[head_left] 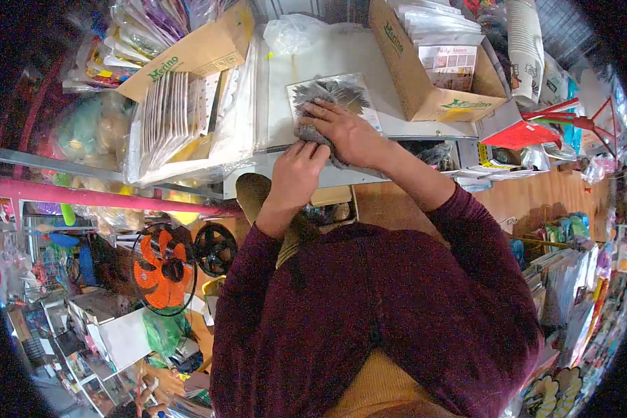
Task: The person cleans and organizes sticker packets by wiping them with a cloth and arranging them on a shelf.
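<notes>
On the white tabletop lies a flat square packet (370, 111) with a dark, spiky, starburst-like pattern, its surface shiny. A crumpled grey cloth (305, 132) covers the packet's left and front part. My right hand (350, 134) rests over the cloth, fingers bent and pressed down on it. Just left of it, my left hand (299, 171) has its fingers closed at the cloth's near edge by the table front. The cloth hides part of the packet, and the left fingertips are partly hidden.
A cardboard box (205, 59) of wrapped packets and a plastic-wrapped stack of cards (171, 111) stand left. Another cardboard box (432, 101) of packets stands right. Clear plastic (296, 33) lies at the back. An orange-bladed fan (164, 268) stands lower left.
</notes>
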`<state>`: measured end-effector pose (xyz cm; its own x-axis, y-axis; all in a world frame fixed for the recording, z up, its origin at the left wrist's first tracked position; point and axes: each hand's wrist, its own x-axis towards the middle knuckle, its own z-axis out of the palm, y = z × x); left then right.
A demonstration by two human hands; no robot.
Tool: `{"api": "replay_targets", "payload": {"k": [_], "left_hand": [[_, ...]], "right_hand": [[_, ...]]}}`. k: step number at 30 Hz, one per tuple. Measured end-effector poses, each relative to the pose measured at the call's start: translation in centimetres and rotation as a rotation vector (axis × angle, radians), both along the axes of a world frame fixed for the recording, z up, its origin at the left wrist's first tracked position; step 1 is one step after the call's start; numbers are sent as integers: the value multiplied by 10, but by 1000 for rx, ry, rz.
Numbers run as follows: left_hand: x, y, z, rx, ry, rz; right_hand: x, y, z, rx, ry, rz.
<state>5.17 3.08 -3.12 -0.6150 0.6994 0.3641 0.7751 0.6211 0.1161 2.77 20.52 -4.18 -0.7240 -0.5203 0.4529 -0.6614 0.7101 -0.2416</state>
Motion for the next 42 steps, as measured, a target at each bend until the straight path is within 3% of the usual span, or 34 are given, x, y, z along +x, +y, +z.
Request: {"api": "replay_targets", "payload": {"k": [7, 9, 15, 17, 18, 20, 21, 23, 27, 33, 34, 37, 39, 42], "left_hand": [[-5, 7, -7, 204, 115, 4], [-5, 8, -9, 234, 156, 3], [-13, 2, -7, 422, 155, 34], [-24, -3, 14, 441, 199, 25], [-29, -5, 28, 464, 231, 52], [-35, -6, 67, 587, 290, 68], [-41, -7, 84, 609, 405, 98], [-45, -2, 117, 664, 514, 139], [-49, 41, 174, 806, 478, 61], [-72, 126, 212, 797, 487, -198], [-75, 139, 213, 795, 484, -213], [-83, 174, 210, 708, 408, -134], [-89, 192, 203, 633, 430, -79], [-103, 210, 189, 575, 444, -106]], "right_hand": [[-65, 32, -3, 84, -132, -290], [-74, 42, 6, 92, -290, -552], [-70, 47, -3, 16, -273, -627], [-61, 48, 9, -79, -323, -575], [-74, 52, -3, -14, -346, -574], [-52, 48, 31, 39, -432, -584], [-59, 52, 17, 22, -425, -600], [-80, 56, -24, -191, -166, -477], [-69, 47, -15, -181, -221, -600], [-77, 41, -23, -729, -315, -551], [-62, 45, -3, -627, -392, -598], [-55, 48, 4, -710, -459, -566], [-62, 50, -5, -183, -258, -576], [-55, 48, 4, -129, -260, -620]]}}
